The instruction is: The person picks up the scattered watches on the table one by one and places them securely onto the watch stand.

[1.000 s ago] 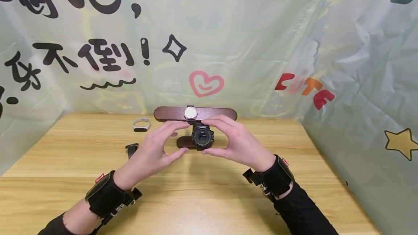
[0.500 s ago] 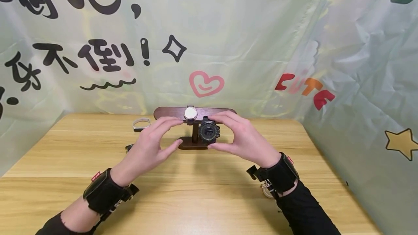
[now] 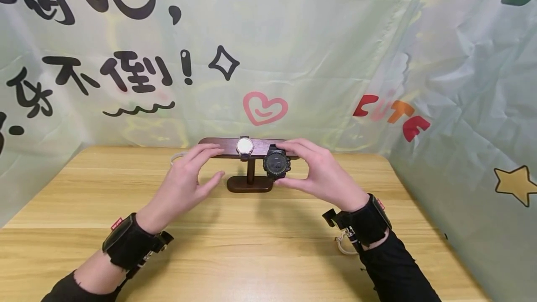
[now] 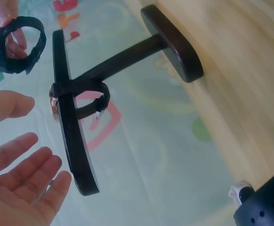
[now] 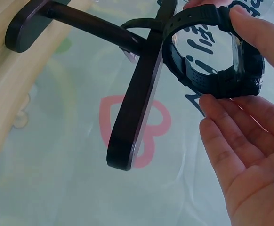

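A black digital watch (image 3: 276, 163), its strap closed in a loop, is pinched between the thumb and fingers of my right hand (image 3: 320, 170). It hangs in front of the right part of a dark wooden watch stand (image 3: 250, 184); in the right wrist view the watch loop (image 5: 207, 84) is off the bar, close to its edge. A round-faced watch (image 3: 245, 146) with a dark strap is fastened around the middle of the bar. My left hand (image 3: 181, 181) is at the bar's left end, fingers apart and holding nothing; whether a fingertip touches the bar I cannot tell.
A white band (image 3: 178, 155) lies on the table (image 3: 235, 246), partly behind my left hand. Beside it in the left wrist view is a dark strap-like thing (image 4: 264, 207) with holes. A pale ring-shaped band (image 3: 345, 244) lies under my right wrist. A printed curtain (image 3: 319, 59) closes off the back.
My right hand has moved the black watch rightward and a little up, away from the stand's post. My left hand has drawn back leftward, uncovering the stand's base and covering the dark watch on the table.
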{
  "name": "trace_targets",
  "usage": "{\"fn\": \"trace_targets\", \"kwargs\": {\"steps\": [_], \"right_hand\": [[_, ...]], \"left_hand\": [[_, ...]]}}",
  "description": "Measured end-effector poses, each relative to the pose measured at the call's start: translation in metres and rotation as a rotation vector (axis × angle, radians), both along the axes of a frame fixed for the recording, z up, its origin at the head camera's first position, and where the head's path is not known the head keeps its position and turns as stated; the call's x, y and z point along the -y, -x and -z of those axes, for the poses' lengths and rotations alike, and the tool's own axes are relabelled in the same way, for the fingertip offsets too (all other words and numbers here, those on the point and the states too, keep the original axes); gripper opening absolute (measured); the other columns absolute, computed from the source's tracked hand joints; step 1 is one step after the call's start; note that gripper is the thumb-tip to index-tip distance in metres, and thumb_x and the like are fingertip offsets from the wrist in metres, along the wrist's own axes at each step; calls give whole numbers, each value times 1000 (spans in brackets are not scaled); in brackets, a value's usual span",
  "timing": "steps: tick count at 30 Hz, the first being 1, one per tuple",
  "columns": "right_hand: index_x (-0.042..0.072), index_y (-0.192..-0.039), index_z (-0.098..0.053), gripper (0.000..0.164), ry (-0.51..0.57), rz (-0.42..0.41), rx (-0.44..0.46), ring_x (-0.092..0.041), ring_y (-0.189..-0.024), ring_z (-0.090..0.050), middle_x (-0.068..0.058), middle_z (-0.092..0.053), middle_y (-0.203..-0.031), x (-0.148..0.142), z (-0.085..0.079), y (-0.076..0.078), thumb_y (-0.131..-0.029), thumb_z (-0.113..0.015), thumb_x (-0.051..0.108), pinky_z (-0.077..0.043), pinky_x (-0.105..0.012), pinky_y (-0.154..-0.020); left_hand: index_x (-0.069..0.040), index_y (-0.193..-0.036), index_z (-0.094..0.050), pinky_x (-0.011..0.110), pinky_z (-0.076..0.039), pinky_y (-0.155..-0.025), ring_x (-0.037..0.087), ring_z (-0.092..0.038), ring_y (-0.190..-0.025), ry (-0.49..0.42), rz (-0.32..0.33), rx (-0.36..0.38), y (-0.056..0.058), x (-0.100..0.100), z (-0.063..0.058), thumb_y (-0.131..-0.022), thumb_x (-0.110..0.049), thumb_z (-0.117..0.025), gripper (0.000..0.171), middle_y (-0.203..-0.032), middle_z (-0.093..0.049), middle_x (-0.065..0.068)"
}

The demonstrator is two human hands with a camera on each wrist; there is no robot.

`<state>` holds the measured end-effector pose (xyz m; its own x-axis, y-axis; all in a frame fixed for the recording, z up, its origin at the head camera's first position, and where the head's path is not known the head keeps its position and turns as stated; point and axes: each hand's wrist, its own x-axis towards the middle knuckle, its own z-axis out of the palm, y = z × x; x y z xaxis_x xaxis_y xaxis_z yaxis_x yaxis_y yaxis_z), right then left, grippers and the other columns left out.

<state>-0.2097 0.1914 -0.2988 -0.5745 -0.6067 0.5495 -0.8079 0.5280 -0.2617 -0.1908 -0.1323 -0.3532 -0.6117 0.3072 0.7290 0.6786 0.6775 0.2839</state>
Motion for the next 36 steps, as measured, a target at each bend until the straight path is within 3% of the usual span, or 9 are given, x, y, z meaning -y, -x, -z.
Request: {"fn": "trace_targets", "kwargs": {"steps": [2,9,14,25,36], "right_hand": [[11,-145,-65,76,2,12,9,-20,-117,-73,-3,-70,-137,-2,-1,0,-79,-99,30,-63,-41,-102],[10,-143,-67,74,-12,42,4,-17,-111,-69,-3,-71,-133,-7,-3,2,-79,-98,32,-63,-39,-97],[9,-143,-66,73,-20,56,2,-17,-111,-68,-3,-71,-133,-10,-5,3,-80,-97,32,-62,-37,-96],[10,-145,-65,73,-19,87,23,-27,-128,-68,-8,-70,-138,-19,-7,7,-82,-96,29,-59,-46,-108],[10,-144,-66,73,-4,124,21,-28,-130,-67,-8,-71,-138,-29,-10,12,-81,-97,30,-58,-51,-109]], "left_hand": [[-1,-133,-69,51,-62,-100,32,-72,-117,8,-19,5,1,1,0,-89,-10,-87,48,-136,-69,14],[0,-133,-69,62,-55,-110,39,-66,-129,40,-80,26,3,6,1,-90,-11,-86,47,-138,-68,18],[3,-131,-70,63,-53,-111,41,-64,-129,60,-92,24,4,6,2,-90,-10,-85,46,-138,-68,20],[2,-129,-72,66,-50,-112,42,-64,-128,79,-100,19,6,7,4,-90,-11,-85,44,-137,-68,20],[1,-130,-72,66,-44,-120,41,-63,-131,87,-101,21,6,8,5,-90,-10,-84,43,-138,-68,19]]}}
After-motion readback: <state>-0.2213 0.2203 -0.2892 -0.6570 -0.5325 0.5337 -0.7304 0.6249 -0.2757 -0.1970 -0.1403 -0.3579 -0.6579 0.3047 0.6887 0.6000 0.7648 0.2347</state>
